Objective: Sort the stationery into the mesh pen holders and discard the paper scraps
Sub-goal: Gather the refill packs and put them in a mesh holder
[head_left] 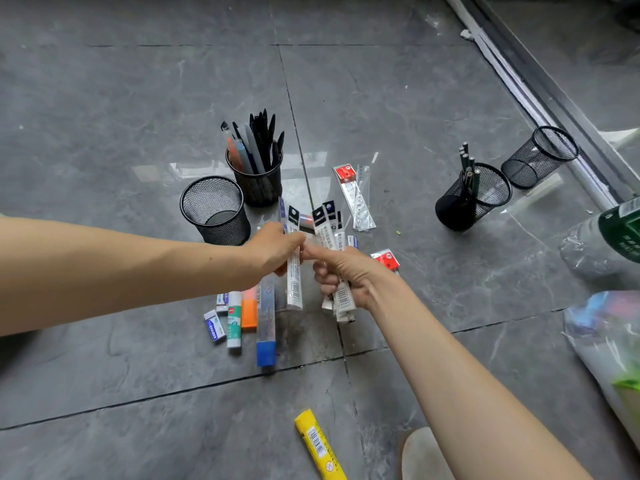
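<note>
On the grey floor [138,98] an empty mesh holder [214,209] stands just beside both hands. The right hand [341,275] is closed around a bundle of refill packets [341,299], and the left hand [273,249] pinches one single packet [294,282] upright. I think the smooth packets may slip from the loose bundle and scatter near the eraser [214,326] below
</note>
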Available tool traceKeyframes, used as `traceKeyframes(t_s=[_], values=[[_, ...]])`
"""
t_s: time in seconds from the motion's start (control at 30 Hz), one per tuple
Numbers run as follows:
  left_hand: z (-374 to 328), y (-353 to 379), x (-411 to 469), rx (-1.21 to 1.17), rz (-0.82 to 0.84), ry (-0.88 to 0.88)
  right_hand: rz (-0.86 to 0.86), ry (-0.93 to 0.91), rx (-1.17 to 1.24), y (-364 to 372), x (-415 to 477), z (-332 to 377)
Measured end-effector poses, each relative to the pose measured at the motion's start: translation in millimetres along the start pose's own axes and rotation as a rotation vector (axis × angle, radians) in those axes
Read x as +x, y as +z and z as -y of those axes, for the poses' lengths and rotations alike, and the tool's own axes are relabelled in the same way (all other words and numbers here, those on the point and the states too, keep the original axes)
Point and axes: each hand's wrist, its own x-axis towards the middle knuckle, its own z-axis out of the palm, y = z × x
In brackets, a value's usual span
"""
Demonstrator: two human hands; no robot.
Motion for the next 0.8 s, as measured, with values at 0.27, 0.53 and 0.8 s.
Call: traceKeyframes(t_s=[0.27, 0.53, 0.8], values=[[-21, -55, -38, -0.085, -0.028, 0.096, 0.179, 0.019, 0.225, 38, -2, 18], [-15, -101, -50, -0.167, -0.147, 0.086, 0.283, -0.023, 0.258, 118, 5, 35], [3, -146, -39, -0.02, -0.316, 0.166, 0.118, 0.011, -0.044, 157, 20, 62]])
